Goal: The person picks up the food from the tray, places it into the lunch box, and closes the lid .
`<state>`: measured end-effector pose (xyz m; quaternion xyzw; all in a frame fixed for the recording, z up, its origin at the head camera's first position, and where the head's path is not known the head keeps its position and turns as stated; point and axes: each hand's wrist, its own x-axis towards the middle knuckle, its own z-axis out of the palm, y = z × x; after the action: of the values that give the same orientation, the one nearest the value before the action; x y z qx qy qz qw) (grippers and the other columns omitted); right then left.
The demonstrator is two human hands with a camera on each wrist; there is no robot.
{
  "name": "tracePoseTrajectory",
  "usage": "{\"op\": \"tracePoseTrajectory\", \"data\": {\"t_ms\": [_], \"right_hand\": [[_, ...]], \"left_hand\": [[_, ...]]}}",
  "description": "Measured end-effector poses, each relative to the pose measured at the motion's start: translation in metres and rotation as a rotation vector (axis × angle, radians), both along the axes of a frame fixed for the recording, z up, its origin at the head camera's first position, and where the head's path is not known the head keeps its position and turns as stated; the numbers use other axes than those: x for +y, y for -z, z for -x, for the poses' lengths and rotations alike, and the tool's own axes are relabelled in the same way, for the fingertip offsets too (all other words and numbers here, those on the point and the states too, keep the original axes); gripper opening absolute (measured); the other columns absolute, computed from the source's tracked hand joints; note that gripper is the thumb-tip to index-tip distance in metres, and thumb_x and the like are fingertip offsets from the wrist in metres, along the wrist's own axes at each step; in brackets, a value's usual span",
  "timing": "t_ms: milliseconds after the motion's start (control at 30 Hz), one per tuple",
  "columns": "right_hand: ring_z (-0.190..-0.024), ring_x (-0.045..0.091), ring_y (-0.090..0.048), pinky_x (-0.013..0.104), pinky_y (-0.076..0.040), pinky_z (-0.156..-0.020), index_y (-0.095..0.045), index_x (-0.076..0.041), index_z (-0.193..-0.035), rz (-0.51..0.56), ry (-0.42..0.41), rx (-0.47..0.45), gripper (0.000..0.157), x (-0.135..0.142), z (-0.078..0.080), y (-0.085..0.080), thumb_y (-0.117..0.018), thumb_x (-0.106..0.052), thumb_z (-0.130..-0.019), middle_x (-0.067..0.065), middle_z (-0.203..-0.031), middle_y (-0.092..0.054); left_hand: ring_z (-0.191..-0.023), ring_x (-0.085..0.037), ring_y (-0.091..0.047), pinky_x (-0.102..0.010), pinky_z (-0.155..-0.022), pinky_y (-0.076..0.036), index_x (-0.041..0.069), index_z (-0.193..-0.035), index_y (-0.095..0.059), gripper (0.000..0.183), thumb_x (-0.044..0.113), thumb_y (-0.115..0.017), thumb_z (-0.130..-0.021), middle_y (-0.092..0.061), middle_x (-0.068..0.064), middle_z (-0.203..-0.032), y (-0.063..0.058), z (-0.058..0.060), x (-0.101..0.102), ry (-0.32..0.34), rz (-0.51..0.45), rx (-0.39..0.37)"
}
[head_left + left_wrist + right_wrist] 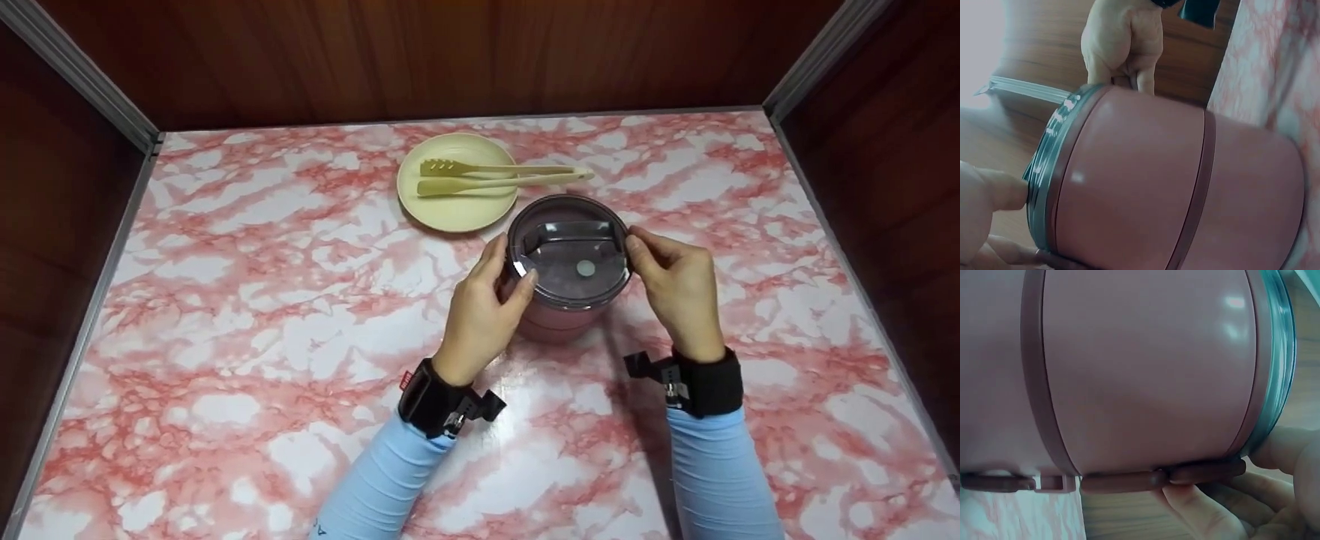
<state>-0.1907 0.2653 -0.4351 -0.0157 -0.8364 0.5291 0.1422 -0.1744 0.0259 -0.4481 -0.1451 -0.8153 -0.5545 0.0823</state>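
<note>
A pink, two-tier lunch box (559,321) stands upright on the table, with a dark see-through lid (555,281) and a carry handle (576,231) lying across its top. My left hand (480,315) grips the upper left side, thumb on the lid's rim and fingers against the outer wall. On the opposite side, my right hand (684,292) pinches the upper edge. The right wrist view shows that thumb at the lid's edge and fingers against a brownish side latch (1207,471). A lower latch (998,482) sits farther down the same side.
Behind the lunch box is a pale yellow plate (450,219). Pale yellow tongs (517,181) lie across it, their joined end past its right rim. Dark wood panels (465,60) border the red-and-white marbled tabletop (262,315) at the back and sides.
</note>
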Motion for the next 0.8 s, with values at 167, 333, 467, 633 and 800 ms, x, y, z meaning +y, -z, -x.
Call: {"op": "tracePoseTrajectory", "data": {"t_ms": [167, 333, 467, 633, 800], "right_hand": [[-0.092, 0.007, -0.07, 0.018, -0.055, -0.078, -0.07, -0.002, -0.121, -0.039, -0.034, -0.021, 0.04, 0.006, 0.001, -0.003, -0.066, -0.033, -0.096, 0.015, -0.111, -0.072], [-0.09, 0.006, -0.069, 0.017, -0.055, -0.077, -0.072, -0.003, -0.119, -0.055, -0.063, -0.029, 0.04, 0.012, 0.004, -0.003, -0.067, -0.035, -0.095, 0.013, -0.108, -0.073], [-0.089, 0.006, -0.069, 0.017, -0.055, -0.076, -0.072, -0.004, -0.118, -0.065, -0.081, -0.012, 0.039, 0.014, 0.006, -0.003, -0.067, -0.034, -0.095, 0.012, -0.107, -0.073], [-0.087, 0.005, -0.069, 0.016, -0.054, -0.074, -0.074, -0.005, -0.117, -0.07, -0.093, 0.013, 0.033, 0.013, 0.006, -0.003, -0.067, -0.03, -0.095, 0.011, -0.105, -0.074], [-0.086, 0.005, -0.069, 0.016, -0.054, -0.073, -0.074, -0.007, -0.116, -0.08, -0.093, 0.02, 0.031, 0.014, 0.007, -0.003, -0.068, -0.029, -0.095, 0.009, -0.105, -0.074]], "left_hand": [[-0.142, -0.027, -0.034, -0.026, -0.115, -0.024, -0.009, -0.147, -0.035, 0.067, 0.027, -0.063, -0.098, -0.035, -0.021, -0.153, 0.0, 0.002, -0.002, 0.006, 0.008, -0.001], [-0.143, -0.027, -0.031, -0.026, -0.116, -0.023, -0.009, -0.147, -0.035, 0.068, 0.03, -0.062, -0.099, -0.032, -0.022, -0.154, 0.001, 0.002, -0.002, 0.019, 0.007, -0.008], [-0.143, -0.026, -0.03, -0.027, -0.116, -0.022, -0.008, -0.147, -0.034, 0.068, 0.031, -0.061, -0.099, -0.031, -0.023, -0.154, 0.001, 0.001, -0.002, 0.019, 0.012, -0.009], [-0.142, -0.027, -0.034, -0.027, -0.116, -0.023, -0.01, -0.146, -0.038, 0.066, 0.029, -0.063, -0.098, -0.036, -0.023, -0.152, 0.002, 0.002, -0.003, 0.02, 0.012, 0.026], [-0.141, -0.025, -0.034, -0.026, -0.116, -0.024, -0.01, -0.145, -0.039, 0.066, 0.029, -0.063, -0.098, -0.037, -0.023, -0.152, 0.002, 0.004, -0.003, 0.019, 0.01, 0.03]]}}
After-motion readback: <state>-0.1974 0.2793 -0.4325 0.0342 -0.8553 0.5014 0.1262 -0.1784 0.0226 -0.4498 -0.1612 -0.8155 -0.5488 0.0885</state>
